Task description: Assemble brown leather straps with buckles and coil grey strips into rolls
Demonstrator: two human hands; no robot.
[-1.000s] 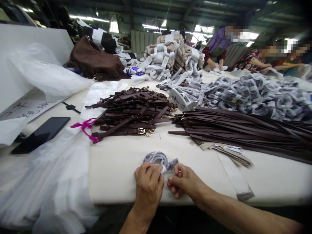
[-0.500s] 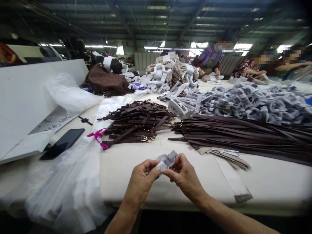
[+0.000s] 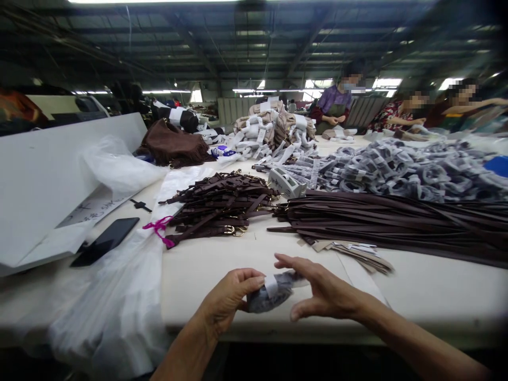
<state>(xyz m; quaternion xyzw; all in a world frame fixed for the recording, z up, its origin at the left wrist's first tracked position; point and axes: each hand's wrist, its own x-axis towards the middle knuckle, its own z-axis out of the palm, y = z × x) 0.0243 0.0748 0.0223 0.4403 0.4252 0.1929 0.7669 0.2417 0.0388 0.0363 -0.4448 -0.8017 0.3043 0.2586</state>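
Observation:
Between thumb and fingers, my left hand point(image 3: 226, 296) grips a small wrapped strap coil point(image 3: 268, 301), dark under clear plastic with a white band around it. My right hand point(image 3: 327, 290) is at the coil's right end, thumb and fingers spread apart; whether a fingertip brushes the plastic end I cannot tell. Beyond the hands lies a heap of short dark brown straps with gold buckles point(image 3: 222, 203). Long brown leather straps point(image 3: 389, 219) stretch to the right, with beige and white strips point(image 3: 355, 254) at their near edge.
Many wrapped coils point(image 3: 389, 166) are piled at the back right, near a tape dispenser point(image 3: 286, 183). To the left are plastic bags point(image 3: 119, 296) tied with pink string, a phone point(image 3: 107, 241) and a white board point(image 3: 71, 174). A brown bag point(image 3: 172, 143) sits behind; several people work across the table.
My right hand has let go of the wrapped coil and opened out to the right. My left hand has kept hold of it, and the coil is turned, showing its dark side.

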